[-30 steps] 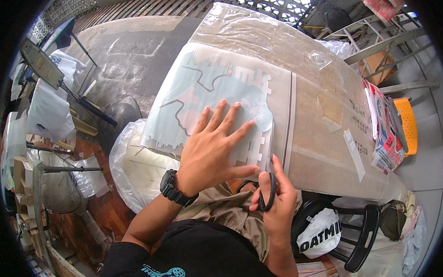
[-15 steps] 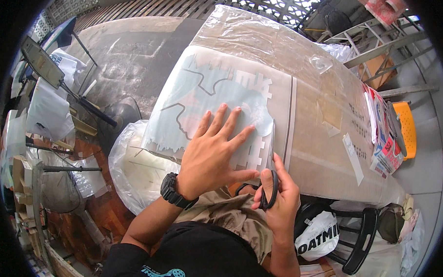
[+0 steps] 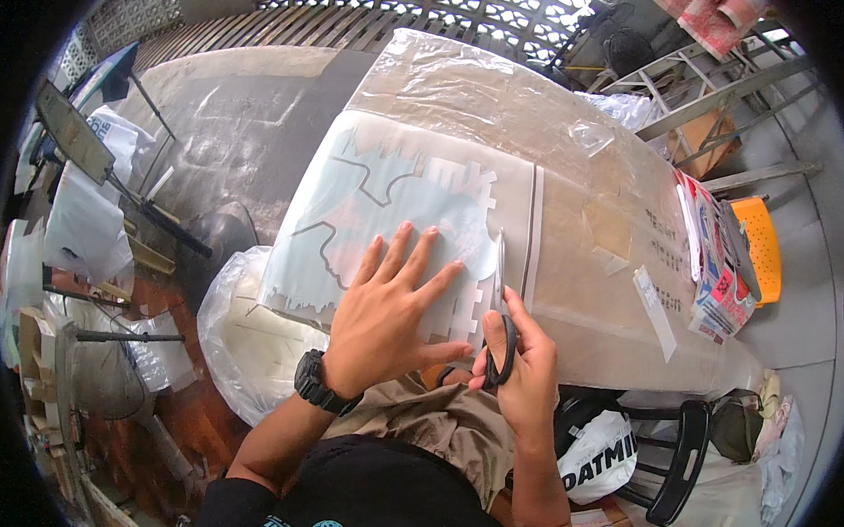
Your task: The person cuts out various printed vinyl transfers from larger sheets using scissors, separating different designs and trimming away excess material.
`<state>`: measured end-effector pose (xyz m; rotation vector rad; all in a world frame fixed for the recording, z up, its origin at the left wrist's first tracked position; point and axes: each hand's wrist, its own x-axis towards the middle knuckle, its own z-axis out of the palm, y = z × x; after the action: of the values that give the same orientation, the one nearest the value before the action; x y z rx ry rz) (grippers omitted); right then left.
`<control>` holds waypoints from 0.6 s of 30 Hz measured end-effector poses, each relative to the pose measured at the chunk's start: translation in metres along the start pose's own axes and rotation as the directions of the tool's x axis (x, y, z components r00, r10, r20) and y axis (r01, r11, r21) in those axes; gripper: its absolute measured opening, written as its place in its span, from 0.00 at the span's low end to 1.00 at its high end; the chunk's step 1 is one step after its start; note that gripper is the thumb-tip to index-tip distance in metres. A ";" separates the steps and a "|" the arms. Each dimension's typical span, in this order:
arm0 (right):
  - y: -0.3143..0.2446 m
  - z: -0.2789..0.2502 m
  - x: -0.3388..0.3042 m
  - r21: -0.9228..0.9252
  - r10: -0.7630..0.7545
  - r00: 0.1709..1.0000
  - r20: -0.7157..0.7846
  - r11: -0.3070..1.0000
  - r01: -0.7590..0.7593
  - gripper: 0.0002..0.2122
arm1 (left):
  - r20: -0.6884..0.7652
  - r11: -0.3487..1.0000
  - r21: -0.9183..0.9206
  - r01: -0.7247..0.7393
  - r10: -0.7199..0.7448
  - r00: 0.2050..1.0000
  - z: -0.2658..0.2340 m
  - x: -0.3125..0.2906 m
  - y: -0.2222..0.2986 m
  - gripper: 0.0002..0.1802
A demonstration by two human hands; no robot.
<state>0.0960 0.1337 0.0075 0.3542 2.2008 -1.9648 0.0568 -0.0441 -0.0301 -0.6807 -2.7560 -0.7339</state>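
Through the feed I had the plastic-covered desk (image 3: pixel 587 339) filling the middle, with the pale-blue printed translucent sheet (image 3: pixel 401 212) lying flat on its near-left part. My left hand (image 3: pixel 383 313) had stayed put, fingers spread and palm down on the sheet. My right hand (image 3: pixel 525 369) was closed around the handles of the black-handled scissors (image 3: pixel 499 280); against the sheet, these had edged slightly farther from the body along its right margin. I judged the trimming had advanced, though I couldn't tell the blades' bite.
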 end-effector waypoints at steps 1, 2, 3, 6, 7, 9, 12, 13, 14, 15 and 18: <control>-0.002 -0.001 0.003 0.007 0.005 1.000 0.004 1.000 -0.005 0.29 | 0.003 1.000 0.001 0.001 -0.001 1.000 0.000 0.000 0.000 0.46; -0.003 -0.001 0.006 0.014 0.010 1.000 0.008 1.000 -0.010 0.29 | 0.007 1.000 0.002 0.002 -0.002 1.000 0.000 0.000 0.000 0.46; -0.004 -0.001 0.010 0.001 -0.008 1.000 -0.004 1.000 0.008 0.29 | 0.015 1.000 0.007 0.002 -0.002 1.000 0.001 0.001 0.000 0.46; -0.001 -0.003 0.024 -0.011 -0.049 0.999 0.006 0.999 0.049 0.28 | 0.038 1.000 0.019 0.010 -0.010 0.999 -0.001 0.002 0.002 0.46; 0.001 -0.003 0.030 -0.006 -0.054 0.998 -0.013 0.999 0.054 0.28 | 0.044 1.000 0.019 0.014 -0.015 0.999 -0.002 0.003 0.002 0.46; -0.004 -0.003 0.039 0.013 -0.061 0.998 0.010 0.998 0.061 0.30 | 0.042 0.999 0.018 0.031 -0.032 0.999 -0.002 0.002 0.002 0.46; -0.011 -0.003 0.057 0.005 -0.077 0.997 0.009 0.997 0.077 0.32 | 0.056 0.999 0.022 0.042 -0.044 0.997 -0.005 0.001 0.002 0.46; -0.012 -0.004 0.065 0.006 -0.068 0.998 0.003 0.998 0.068 0.32 | 0.060 0.999 0.018 0.046 -0.047 0.997 -0.005 0.002 0.002 0.46; -0.014 -0.005 0.075 0.008 -0.058 0.998 -0.001 0.998 0.058 0.33 | 0.056 0.999 0.018 0.042 -0.043 0.998 -0.005 0.002 0.003 0.46; -0.010 -0.010 0.089 0.018 -0.103 0.994 0.022 0.995 0.103 0.33 | 0.054 0.999 0.018 0.033 -0.034 0.998 -0.004 0.004 0.004 0.46; -0.030 -0.012 0.122 0.000 -0.081 0.996 0.026 0.997 0.081 0.33 | 0.067 0.999 0.038 0.038 -0.040 0.997 -0.001 0.003 0.002 0.48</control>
<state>-0.0290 0.1498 0.0031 0.2419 2.2341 -1.9965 0.0550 -0.0419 -0.0274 -0.6575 -2.8441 -0.6787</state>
